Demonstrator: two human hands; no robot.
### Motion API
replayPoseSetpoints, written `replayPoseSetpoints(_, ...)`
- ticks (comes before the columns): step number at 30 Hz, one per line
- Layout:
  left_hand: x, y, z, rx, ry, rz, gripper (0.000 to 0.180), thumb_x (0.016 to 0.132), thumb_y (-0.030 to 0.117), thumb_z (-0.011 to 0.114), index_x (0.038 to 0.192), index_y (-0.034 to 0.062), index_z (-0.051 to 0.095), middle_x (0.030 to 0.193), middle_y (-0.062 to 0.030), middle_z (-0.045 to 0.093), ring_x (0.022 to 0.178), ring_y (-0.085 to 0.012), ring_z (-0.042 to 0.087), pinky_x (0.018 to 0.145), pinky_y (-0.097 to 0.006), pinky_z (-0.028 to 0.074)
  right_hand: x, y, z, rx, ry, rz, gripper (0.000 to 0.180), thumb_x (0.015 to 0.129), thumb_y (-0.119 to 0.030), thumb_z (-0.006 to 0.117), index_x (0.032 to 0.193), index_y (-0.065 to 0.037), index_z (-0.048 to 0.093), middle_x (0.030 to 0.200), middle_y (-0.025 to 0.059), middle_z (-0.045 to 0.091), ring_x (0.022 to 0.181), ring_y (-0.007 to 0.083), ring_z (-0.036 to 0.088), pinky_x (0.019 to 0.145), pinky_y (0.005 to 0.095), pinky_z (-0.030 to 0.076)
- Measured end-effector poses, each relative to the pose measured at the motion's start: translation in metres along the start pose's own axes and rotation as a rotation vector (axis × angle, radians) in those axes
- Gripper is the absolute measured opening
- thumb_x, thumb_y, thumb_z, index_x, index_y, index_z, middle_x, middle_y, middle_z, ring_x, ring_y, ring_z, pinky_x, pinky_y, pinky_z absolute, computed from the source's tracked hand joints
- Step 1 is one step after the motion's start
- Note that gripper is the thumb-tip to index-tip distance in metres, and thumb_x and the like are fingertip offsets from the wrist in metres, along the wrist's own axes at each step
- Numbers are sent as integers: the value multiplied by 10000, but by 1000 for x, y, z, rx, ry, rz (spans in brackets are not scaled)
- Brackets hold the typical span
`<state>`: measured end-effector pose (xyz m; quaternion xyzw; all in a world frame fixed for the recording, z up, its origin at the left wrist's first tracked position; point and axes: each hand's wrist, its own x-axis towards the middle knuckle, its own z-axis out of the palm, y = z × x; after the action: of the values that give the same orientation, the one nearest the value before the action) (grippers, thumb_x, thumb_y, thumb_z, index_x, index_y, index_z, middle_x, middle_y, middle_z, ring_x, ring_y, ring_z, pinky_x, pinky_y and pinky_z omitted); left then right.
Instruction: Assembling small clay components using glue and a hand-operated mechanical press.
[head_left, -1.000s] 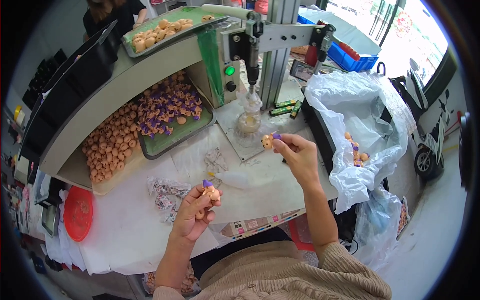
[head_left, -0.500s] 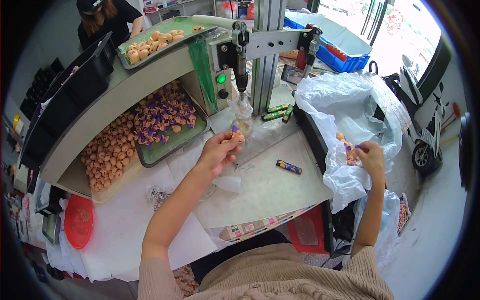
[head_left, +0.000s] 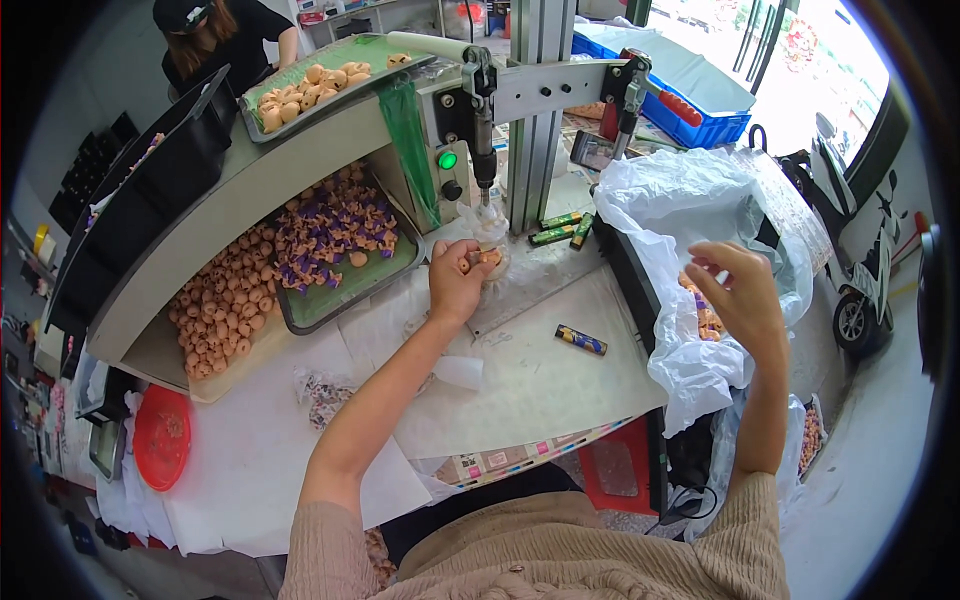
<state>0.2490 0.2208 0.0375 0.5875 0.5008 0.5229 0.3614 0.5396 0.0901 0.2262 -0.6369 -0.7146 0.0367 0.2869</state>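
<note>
My left hand (head_left: 455, 283) grips a small tan toy piece (head_left: 485, 258), holding it in a clear fixture directly below the tip of the mounted press tool (head_left: 484, 150). My right hand (head_left: 738, 293) hovers with its fingers apart and nothing in it over a box lined with a white plastic bag (head_left: 690, 215), where tan and purple finished pieces (head_left: 703, 315) lie. A green tray of purple-topped pieces (head_left: 335, 235) sits to the left of my left hand. A pile of tan pieces (head_left: 220, 305) lies on a wooden board further left.
A small dark cylinder (head_left: 581, 340) lies on the white mat between my hands. Green cylinders (head_left: 558, 228) rest by the press column. An upper tray holds more tan pieces (head_left: 305, 85). A red dish (head_left: 161, 437) sits at the left edge. Another person (head_left: 215, 40) works behind the shelf.
My left hand carried its piece from the near table up to the fixture under the press. My right hand swung right to the bag, let go of its piece and now hangs open.
</note>
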Motion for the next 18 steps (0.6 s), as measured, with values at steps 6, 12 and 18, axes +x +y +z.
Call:
replayPoseSetpoints(6,-6,13,-5,27,4,68,230,687,6,733,799,-6,533,879,-54,439,716,-166,454,650,-276,405,48,-63,19,94,110,-516,235,814,-118,697,1020,-7,672,884,108,673,732,197,629,646,296,488)
replayPoseSetpoints(12,-10,16,-7,56,-10,31,240,668,0,741,804,-3,543,886,-52,447,722,-168,459,663,-276,411,139,-129,60,4,600,-736,541,815,-343,711,1243,-45,570,1026,149,653,896,227,620,747,324,497)
replayPoseSetpoints(18,-16,20,-18,80,-28,13,250,663,1,755,850,5,591,914,-62,473,758,-175,508,702,-275,442,180,-181,62,621,317,-358,533,788,-382,701,1144,-7,573,816,128,626,733,241,626,654,361,507)
